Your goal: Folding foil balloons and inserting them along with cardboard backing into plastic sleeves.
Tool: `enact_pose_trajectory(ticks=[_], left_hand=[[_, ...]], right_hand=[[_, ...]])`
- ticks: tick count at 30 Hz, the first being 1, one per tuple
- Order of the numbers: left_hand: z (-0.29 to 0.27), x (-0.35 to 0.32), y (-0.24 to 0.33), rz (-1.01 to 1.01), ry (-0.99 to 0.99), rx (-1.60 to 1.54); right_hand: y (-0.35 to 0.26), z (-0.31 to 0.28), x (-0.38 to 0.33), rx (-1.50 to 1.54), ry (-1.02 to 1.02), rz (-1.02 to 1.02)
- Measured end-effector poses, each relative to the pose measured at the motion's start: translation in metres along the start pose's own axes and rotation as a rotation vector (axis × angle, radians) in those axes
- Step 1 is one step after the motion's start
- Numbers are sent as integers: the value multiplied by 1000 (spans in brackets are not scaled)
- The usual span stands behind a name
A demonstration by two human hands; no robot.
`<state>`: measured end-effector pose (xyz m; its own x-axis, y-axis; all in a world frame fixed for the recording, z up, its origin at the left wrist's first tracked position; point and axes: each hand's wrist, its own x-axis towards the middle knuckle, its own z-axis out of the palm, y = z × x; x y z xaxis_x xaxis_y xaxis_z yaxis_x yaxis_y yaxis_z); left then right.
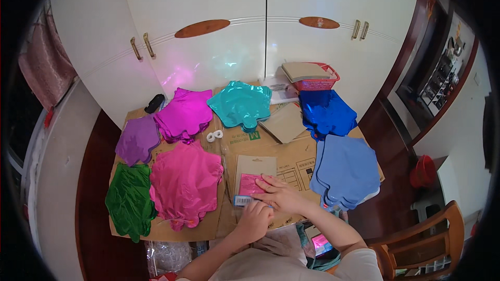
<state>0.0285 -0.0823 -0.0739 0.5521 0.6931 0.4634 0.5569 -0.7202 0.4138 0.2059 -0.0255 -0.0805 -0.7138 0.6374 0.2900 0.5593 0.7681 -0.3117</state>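
Head view: left hand (pixel 255 219) curled, any hold undeterminable, at five o'clock of a barcode label (pixel 242 201). Right hand (pixel 281 196), fingers spread, rests on pink foil (pixel 250 182) upon a beige backing card (pixel 263 163); teal foil stack (pixel 240 105) at the card's twelve o'clock.

One fisheye head camera looks down from the near side across the surface (pixel 250 145) toward far white cabinets (pixel 234 47).

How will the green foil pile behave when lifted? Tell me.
The green foil pile will probably flop, as its surface is wrinkled. Its glossy sheen suggests it may be slippery. Lying flat, it seems unlikely to roll.
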Motion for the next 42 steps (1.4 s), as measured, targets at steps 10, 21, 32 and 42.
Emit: enact_pose_trajectory(ticks=[10, 21, 32, 42], left_hand=[[-91, -83, -31, -650, 238, -908], [-82, -49, -14, 296, -176, 380], [-52, -42, -18, -423, 32, -168], [-42, -26, -22, -713, -62, -45]], right_hand=[[-9, -20, -13, 50, -156, -84], [-26, -19, -27, 42, 20, -125], [-34, -12, -39, 93, 192, -13], [-46, -9, -30, 83, 285, 272]])
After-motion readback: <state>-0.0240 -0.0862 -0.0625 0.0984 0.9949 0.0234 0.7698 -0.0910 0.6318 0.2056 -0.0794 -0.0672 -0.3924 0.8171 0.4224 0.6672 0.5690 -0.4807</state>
